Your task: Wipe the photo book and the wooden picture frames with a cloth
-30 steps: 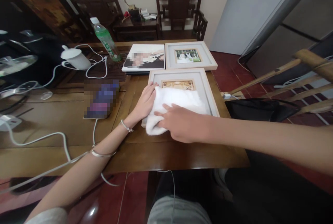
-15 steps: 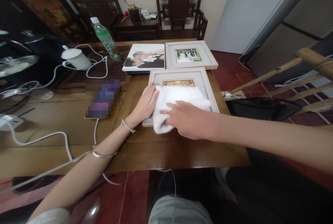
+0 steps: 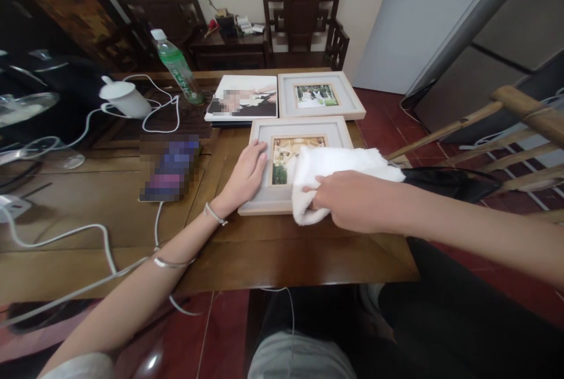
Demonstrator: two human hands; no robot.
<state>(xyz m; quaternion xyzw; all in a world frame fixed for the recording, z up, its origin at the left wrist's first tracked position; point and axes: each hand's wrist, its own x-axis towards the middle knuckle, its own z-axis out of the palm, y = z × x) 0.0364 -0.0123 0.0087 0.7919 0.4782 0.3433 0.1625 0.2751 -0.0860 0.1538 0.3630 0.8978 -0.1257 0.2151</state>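
My left hand (image 3: 244,174) lies along the left edge of a light wooden picture frame (image 3: 267,198), its fingers stretched forward on the rim. The frame rests flat on the table and holds a small photo (image 3: 281,168) in a wide pale mat. In my right hand (image 3: 352,200) is a white towel (image 3: 348,163), bunched under the fingers at the right part of the frame. The towel hides the frame's right side and some of the photo, and part of it hangs past the table's right edge.
Behind lie a second framed photo (image 3: 319,111) and a photo panel (image 3: 238,113) on a dark stack. Leftward are a phone (image 3: 170,170), a green bottle (image 3: 178,70), a white lidded cup (image 3: 126,99) and white cables (image 3: 97,226). A wooden chair (image 3: 522,110) stands right.
My right hand has moved the towel to the right across the frame, uncovering more of the photo. My left hand stays at the frame's left edge.
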